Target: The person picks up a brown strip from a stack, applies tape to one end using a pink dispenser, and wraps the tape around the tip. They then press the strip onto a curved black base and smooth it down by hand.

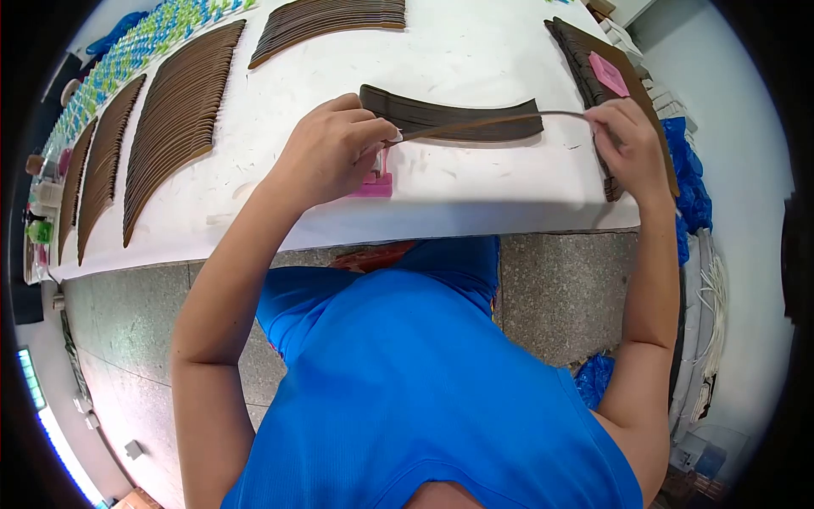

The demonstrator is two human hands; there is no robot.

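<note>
A thin brown strip [475,125] is stretched in a slight arch between my two hands, above the table. My left hand [335,148] pinches its left end, and something small and whitish shows at the fingertips. At the strip's other end, my right hand [625,144] is closed with thumb and fingers together. Behind the strip lies a dark, curved stack of similar strips [449,114]. A pink object [373,185], partly hidden by my left hand, stands on the table below that hand.
Curved brown rows of strips [182,119] lie on the white table [297,93] at left, with another row [331,25] at the back. A pink piece [609,75] rests on a dark stack [632,64] at right. Many blue and green items [127,72] line the far left.
</note>
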